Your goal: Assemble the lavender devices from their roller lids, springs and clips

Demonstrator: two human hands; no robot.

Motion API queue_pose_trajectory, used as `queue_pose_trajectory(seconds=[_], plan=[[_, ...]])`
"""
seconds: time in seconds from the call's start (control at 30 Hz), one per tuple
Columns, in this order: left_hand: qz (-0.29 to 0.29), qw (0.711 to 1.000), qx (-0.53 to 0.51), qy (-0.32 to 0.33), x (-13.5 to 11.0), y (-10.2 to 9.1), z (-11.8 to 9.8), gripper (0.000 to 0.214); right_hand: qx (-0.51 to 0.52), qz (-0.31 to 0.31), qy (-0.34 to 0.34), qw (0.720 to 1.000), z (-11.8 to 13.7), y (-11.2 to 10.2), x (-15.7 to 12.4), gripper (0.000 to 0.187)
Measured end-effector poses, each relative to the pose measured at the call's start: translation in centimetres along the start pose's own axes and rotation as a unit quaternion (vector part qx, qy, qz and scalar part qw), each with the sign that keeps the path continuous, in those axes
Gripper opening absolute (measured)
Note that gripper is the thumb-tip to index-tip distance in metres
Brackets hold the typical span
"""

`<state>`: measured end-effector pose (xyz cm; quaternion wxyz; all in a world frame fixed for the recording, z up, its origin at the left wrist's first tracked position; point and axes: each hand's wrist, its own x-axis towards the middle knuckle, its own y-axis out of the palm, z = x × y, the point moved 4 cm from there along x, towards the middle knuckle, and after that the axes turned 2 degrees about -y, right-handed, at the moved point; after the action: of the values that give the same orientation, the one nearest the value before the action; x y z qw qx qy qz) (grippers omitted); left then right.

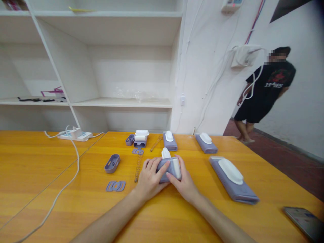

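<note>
Between both hands, just above the table in the middle, is a grey-purple plastic case with a white end and a white knob-like part sticking up behind it. My left hand closes on its left side, thumb across the top. Gripping the right side near the white end is my right hand, its thumb on the near face. Its underside is hidden. Left of my left hand lie a coil spring, an open grey-purple end cap and a flat cut-out plate.
Similar cases with white tops stand behind, far right and near right. Another spring and a case with loose parts lie behind. A power strip trails a cable leftward. A phone lies right; a person stands beyond.
</note>
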<state>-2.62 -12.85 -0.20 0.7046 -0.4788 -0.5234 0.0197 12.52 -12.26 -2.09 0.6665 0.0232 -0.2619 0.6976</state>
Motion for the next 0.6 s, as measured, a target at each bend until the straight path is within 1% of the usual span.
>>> queue_pose_trajectory(seconds=[0.23, 0.3, 0.4, 0.47, 0.53, 0.6], plan=[[0.006, 1.0, -0.004, 0.016, 0.1, 0.1, 0.1, 0.056, 0.016, 0.022, 0.009, 1.0, -0.1, 0.2, -0.2, 0.075], [0.008, 1.0, -0.006, 0.016, 0.1, 0.1, 0.1, 0.056, 0.029, 0.013, 0.008, 0.999, -0.1, 0.1, -0.2, 0.075], [0.012, 1.0, -0.015, 0.013, 0.2, 0.3, -0.2, 0.059, 0.059, -0.027, 0.009, 0.998, -0.4, -0.3, 0.1, 0.069], [0.014, 0.999, -0.026, 0.018, 0.2, 0.2, -0.6, 0.062, 0.096, -0.064, 0.024, 0.993, -0.6, -0.7, 0.3, 0.065], [0.013, 0.999, -0.034, 0.026, 0.2, 0.1, -1.0, 0.064, 0.141, -0.114, 0.05, 0.982, -1.2, -1.4, 0.7, 0.06], [0.002, 0.999, -0.036, 0.014, 0.1, -0.1, -1.1, 0.061, 0.184, -0.177, 0.082, 0.963, -2.0, -2.2, 1.0, 0.057]])
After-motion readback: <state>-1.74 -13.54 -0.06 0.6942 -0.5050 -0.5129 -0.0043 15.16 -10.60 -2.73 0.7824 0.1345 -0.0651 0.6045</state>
